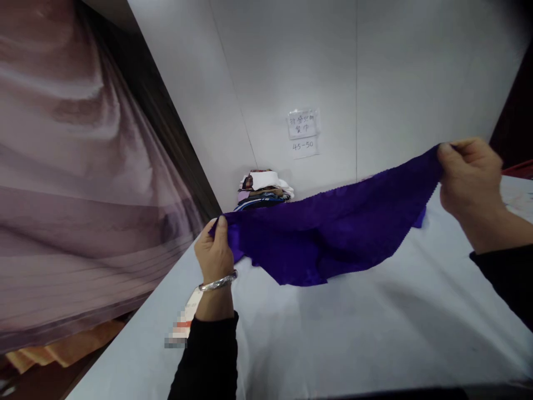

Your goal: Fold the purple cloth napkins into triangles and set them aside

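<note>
A dark purple cloth [333, 233] with zigzag-cut edges is stretched between my two hands above the table. My left hand [214, 250], with a silver bangle at the wrist, pinches one corner. Higher up on the right, my right hand [472, 178] pinches another corner between thumb and fingers. The cloth's upper edge slants upward to the right, and its lower part hangs in loose folds. More purple fabric [420, 218] shows behind it; how much lies there is hidden by the held cloth.
A white-covered table [375, 333] lies below. At its back stands a pile of folded fabrics [264, 189] by a grey wall bearing a paper sign [303, 130]. A pink curtain [83, 194] hangs at left. A partly blurred paper or packet [187, 316] lies by my left forearm.
</note>
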A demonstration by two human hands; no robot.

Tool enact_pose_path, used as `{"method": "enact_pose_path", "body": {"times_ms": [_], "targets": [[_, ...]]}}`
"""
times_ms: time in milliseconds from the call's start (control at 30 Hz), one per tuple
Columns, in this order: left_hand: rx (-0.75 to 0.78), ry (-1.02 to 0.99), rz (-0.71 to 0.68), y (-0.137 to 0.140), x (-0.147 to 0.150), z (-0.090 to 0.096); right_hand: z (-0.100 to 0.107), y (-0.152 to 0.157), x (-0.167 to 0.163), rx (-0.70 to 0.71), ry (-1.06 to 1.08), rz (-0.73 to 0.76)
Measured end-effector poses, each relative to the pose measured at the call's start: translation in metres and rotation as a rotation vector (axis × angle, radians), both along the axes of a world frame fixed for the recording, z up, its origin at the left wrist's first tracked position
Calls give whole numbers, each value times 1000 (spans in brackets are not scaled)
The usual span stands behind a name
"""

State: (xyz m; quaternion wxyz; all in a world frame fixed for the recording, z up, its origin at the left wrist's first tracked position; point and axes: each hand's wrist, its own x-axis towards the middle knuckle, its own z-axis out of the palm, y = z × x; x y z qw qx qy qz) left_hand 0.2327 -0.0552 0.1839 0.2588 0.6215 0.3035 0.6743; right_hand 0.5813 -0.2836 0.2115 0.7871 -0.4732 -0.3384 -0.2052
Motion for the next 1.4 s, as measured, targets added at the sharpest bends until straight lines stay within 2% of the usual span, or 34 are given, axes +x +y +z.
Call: {"method": "enact_pose_path", "body": {"times_ms": [167, 233, 300, 400, 500, 600, 767, 833, 900, 967, 1033, 1133, 1267, 1333, 1400], "targets": [[-161, 119, -35, 10, 2, -22, -19, 11, 5, -188, 181, 157], [-194, 153, -30, 14, -1, -32, -28, 15, 6, -207, 209, 195], [-219, 221, -45, 19, -7, -44, -36, 16, 7, -285, 199, 200], [-233, 479, -38, 29, -21, -66, -43, 19, 6, -477, 159, 199], [-261, 787, 10, 33, -25, -85, -49, 28, 0, -571, 118, 316], [-185, 854, -66, 17, -7, -90, -55, 46, -21, -636, 56, 454], [34, 735, -484, -39, 61, -75, -61, 78, -86, -773, -148, 671], [18, 683, -613, -53, 85, -72, -60, 84, -106, -796, -252, 730], [-61, 662, -662, -56, 99, -73, -61, 85, -117, -795, -326, 698], [-132, 624, -653, -53, 104, -73, -68, 82, -120, -790, -353, 566], [-160, 544, -633, -47, 101, -67, -84, 77, -119, -803, -352, 442], [-141, 434, -556, -40, 91, -45, -128, 70, -114, -876, -262, 448], [-30, 278, -401, -35, 76, -4, -189, 62, -93, -901, 42, 454], [31, 210, -367, -34, 70, 14, -202, 55, -73, -892, 133, 406], [68, 179, -355, -34, 64, 28, -196, 46, -49, -843, 197, 342]]}}
